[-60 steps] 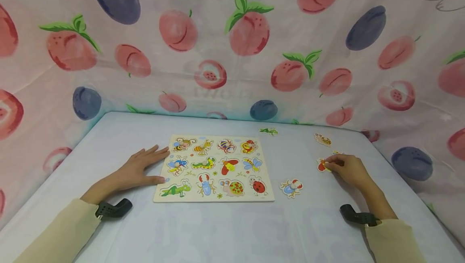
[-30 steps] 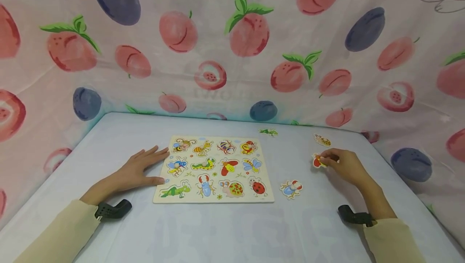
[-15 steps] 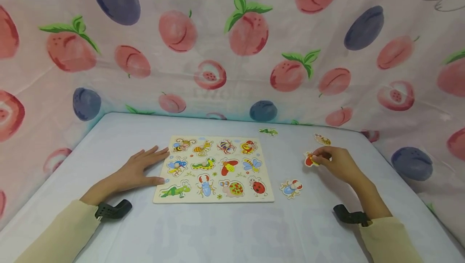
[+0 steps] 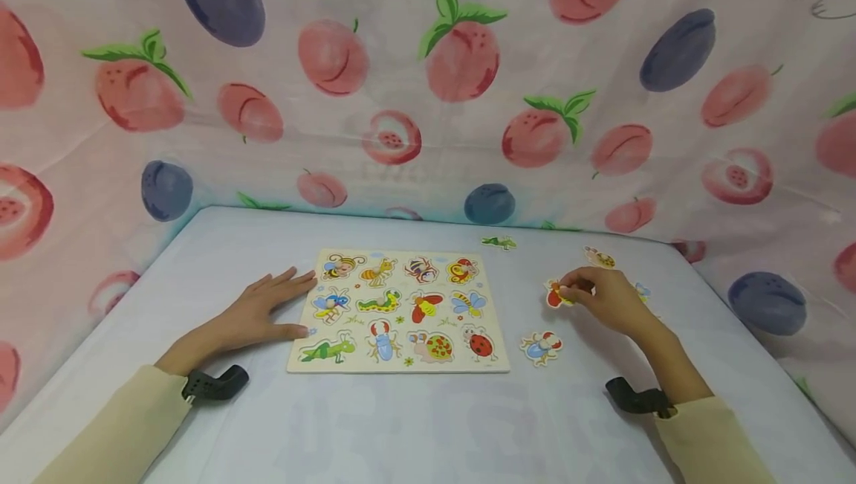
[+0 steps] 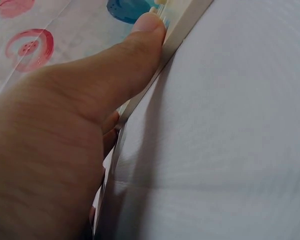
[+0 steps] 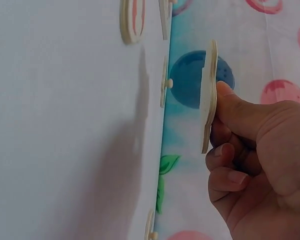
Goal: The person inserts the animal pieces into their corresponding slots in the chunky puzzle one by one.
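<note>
In the head view my left hand (image 4: 257, 313) lies with spread, straight fingers at the left edge of a wooden insect puzzle board (image 4: 498, 364). The left wrist view has the thumb (image 5: 140, 50) against the board's edge. My right hand (image 4: 605, 302) pinches a red-winged insect puzzle piece (image 4: 554, 294) between thumb and fingers, to the right of the board. From the right wrist, that piece (image 6: 208, 100) appears edge-on, raised off the table, its pale back showing. Its knob is hidden by the fingers. Knobbed pieces sit in several board recesses, including the caterpillar (image 4: 379, 301).
Loose pieces lie on the white table: a blue stag beetle (image 4: 542, 348) just right of the board, a green grasshopper (image 4: 499, 243) behind, and a spotted snail-like one (image 4: 600, 256) farther right. A blue-winged piece (image 4: 642, 291) is partly hidden behind the right hand. A fruit-print curtain (image 4: 401, 82) stands behind.
My right hand has lifted the red-winged piece and carried it left towards the board, uncovering part of the blue-winged piece. The left hand stays in place at the board. The head view has shifted slightly.
</note>
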Demonstrator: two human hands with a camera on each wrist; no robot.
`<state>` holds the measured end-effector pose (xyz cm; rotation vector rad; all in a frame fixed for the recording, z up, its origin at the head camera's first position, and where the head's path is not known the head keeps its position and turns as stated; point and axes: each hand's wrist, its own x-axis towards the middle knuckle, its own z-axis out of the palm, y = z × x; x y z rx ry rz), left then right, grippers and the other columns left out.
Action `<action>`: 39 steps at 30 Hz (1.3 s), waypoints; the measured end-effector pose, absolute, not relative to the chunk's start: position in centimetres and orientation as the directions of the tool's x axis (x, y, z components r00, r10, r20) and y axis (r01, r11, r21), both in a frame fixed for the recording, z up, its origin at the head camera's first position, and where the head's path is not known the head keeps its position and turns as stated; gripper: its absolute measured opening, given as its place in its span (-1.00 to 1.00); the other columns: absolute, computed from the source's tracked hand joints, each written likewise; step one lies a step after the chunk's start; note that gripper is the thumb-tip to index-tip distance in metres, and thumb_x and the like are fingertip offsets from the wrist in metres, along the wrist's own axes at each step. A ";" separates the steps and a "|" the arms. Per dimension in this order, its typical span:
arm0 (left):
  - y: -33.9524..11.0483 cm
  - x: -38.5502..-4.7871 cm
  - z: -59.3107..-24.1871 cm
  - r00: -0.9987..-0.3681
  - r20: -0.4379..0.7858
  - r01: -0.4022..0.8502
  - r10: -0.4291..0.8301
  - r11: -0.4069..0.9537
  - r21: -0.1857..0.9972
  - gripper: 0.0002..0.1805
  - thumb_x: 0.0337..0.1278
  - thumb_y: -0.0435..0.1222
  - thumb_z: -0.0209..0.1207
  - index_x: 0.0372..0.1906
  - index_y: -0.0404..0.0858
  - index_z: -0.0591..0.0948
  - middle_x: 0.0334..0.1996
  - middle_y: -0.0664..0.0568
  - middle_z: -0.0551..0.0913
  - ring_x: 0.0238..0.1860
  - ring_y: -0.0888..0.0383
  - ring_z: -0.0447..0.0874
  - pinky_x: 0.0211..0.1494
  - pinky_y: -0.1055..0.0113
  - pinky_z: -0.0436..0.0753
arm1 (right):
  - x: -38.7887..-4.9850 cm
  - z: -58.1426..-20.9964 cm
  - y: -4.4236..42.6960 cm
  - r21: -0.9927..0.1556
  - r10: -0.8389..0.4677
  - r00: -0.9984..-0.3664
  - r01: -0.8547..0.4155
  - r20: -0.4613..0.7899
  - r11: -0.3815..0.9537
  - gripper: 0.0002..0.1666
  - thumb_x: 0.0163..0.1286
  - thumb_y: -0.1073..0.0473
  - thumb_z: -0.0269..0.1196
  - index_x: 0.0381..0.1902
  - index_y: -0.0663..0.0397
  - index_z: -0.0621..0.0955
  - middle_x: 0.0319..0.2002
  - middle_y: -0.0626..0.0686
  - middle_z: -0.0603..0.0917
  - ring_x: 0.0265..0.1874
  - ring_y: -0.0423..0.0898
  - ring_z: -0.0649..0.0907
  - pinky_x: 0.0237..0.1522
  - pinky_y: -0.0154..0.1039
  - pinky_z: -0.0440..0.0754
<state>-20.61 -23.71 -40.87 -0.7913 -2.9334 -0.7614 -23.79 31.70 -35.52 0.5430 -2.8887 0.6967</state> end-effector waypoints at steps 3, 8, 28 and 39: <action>-23.6 -20.7 -40.8 -0.877 0.124 0.467 0.465 0.759 0.454 -0.04 -0.03 0.18 0.29 0.43 -0.20 0.27 0.44 -0.04 0.20 0.47 -0.16 -0.10 0.42 -0.15 -0.15 | -23.9 -35.4 31.1 -0.424 -0.329 -0.924 -0.381 0.192 0.822 -0.85 0.27 0.16 0.33 -0.25 0.12 0.68 -0.49 -0.09 0.56 -0.45 -0.09 0.49 -0.47 -0.32 0.47; -23.6 -20.6 -40.7 -0.878 0.117 0.462 0.463 0.759 0.459 -0.04 -0.04 0.17 0.29 0.42 -0.22 0.28 0.43 -0.06 0.21 0.46 -0.18 -0.10 0.42 -0.16 -0.15 | -24.4 -35.2 29.5 -0.442 -0.366 -0.910 -0.414 0.194 0.796 -0.86 0.27 0.15 0.34 -0.26 0.08 0.68 -0.50 -0.11 0.55 -0.46 -0.11 0.49 -0.47 -0.31 0.47; -23.5 -20.4 -40.6 -0.888 0.109 0.445 0.447 0.773 0.452 -0.03 -0.05 0.18 0.29 0.43 -0.22 0.28 0.43 -0.07 0.20 0.46 -0.18 -0.10 0.42 -0.17 -0.15 | -25.5 -33.9 22.5 -0.484 -0.474 -0.856 -0.510 0.206 0.711 -0.90 0.27 0.18 0.34 -0.28 0.07 0.68 -0.52 -0.11 0.53 -0.49 -0.14 0.49 -0.46 -0.27 0.46; -23.5 -20.4 -40.6 -0.882 0.118 0.456 0.457 0.762 0.460 -0.04 -0.04 0.16 0.29 0.42 -0.23 0.28 0.43 -0.07 0.21 0.46 -0.18 -0.10 0.42 -0.17 -0.15 | -25.6 -33.7 19.2 -0.484 -0.540 -0.820 -0.557 0.190 0.675 -0.93 0.29 0.12 0.32 -0.33 -0.03 0.68 -0.54 -0.12 0.51 -0.49 -0.13 0.46 -0.46 -0.25 0.44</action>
